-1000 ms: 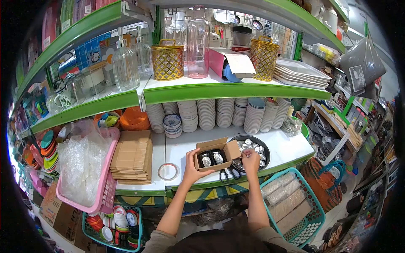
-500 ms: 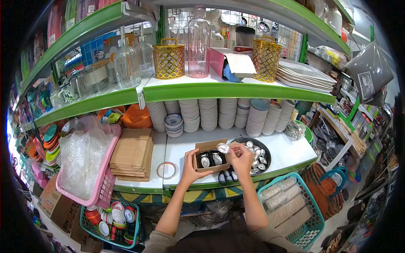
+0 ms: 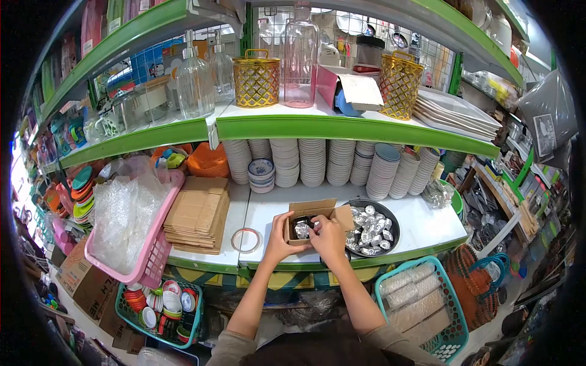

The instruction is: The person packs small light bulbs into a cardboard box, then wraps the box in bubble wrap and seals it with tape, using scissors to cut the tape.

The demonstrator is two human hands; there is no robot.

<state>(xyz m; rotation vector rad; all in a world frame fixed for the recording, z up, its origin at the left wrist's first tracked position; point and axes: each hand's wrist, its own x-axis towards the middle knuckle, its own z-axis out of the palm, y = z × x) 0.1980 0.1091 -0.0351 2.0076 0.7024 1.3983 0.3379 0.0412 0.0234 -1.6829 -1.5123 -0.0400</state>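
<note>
A small open cardboard box (image 3: pixel 313 206) stands on the white shelf. My left hand (image 3: pixel 282 239) is closed around its left side, thumb along the front. My right hand (image 3: pixel 329 239) reaches into the box from the right, fingers pinched on a small silver fluted piece, mostly hidden by the fingers. Beside it inside the box, a shiny silver piece (image 3: pixel 301 230) sits in a black insert. To the right, a round black tray (image 3: pixel 395 230) holds several more silver pieces (image 3: pixel 370 227). Black scissors lie mostly hidden beneath my right wrist.
Left of the box are a clear tape roll (image 3: pixel 245 240) and stacked flat cardboard (image 3: pixel 196 213). Stacked white bowls (image 3: pixel 312 161) line the back under the green-edged upper shelf (image 3: pixel 354 135). Below hang-out baskets: pink (image 3: pixel 155 259), teal left (image 3: pixel 125 314), teal right (image 3: pixel 455 299).
My right hand has moved left and down, bringing the silver piece from above the box into it. The whole view has shifted slightly.
</note>
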